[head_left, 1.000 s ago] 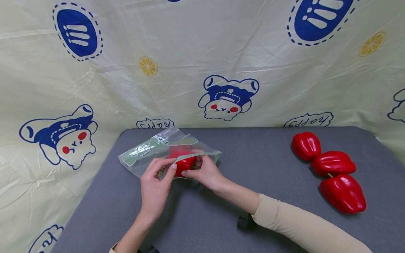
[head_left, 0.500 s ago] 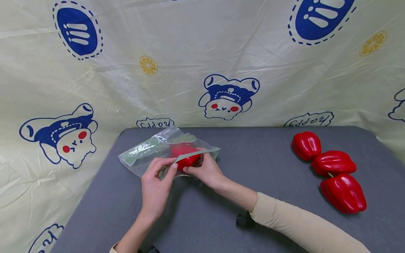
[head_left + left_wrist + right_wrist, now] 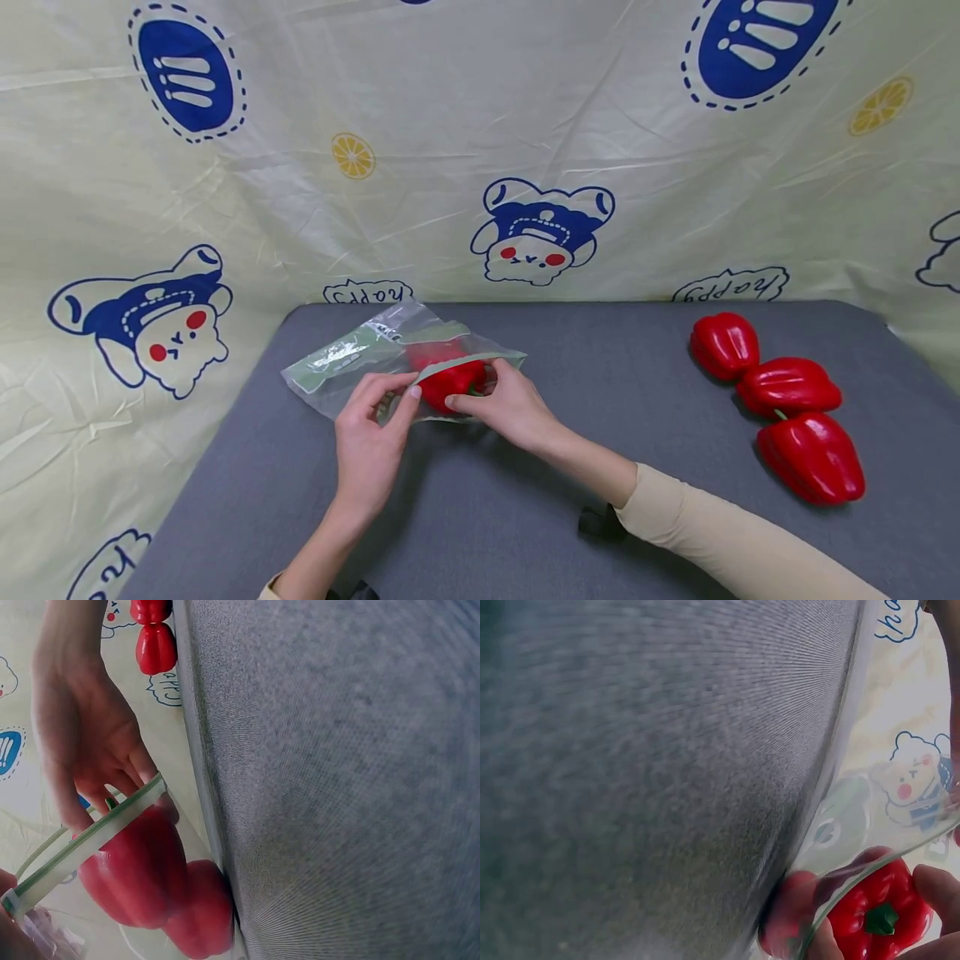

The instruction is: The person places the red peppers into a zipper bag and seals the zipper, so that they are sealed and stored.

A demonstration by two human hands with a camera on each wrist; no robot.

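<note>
A clear zip bag (image 3: 348, 360) with pale green print lies toward the back left of the grey table. My left hand (image 3: 370, 446) pinches the edge of its mouth between thumb and index finger. At that mouth my right hand (image 3: 517, 408) holds a red bell pepper (image 3: 450, 388), its fingers and thumb on either side around the green stem (image 3: 881, 919). The pepper's far end is inside the bag. Deeper in, a second red bell pepper (image 3: 204, 911) shows through the plastic in the left wrist view. Some right fingertips are hidden behind the bag's edge.
Three more red bell peppers stand in a row at the table's right: one at the back (image 3: 724, 346), one in the middle (image 3: 789, 387), one in front (image 3: 812, 458). A printed cloth (image 3: 420, 225) hangs behind the grey table (image 3: 615, 375).
The pepper at the bag's mouth has gone slightly further in, then shifted a little right. My right hand has drawn slightly right, and the stem shows more. The left hand stays still.
</note>
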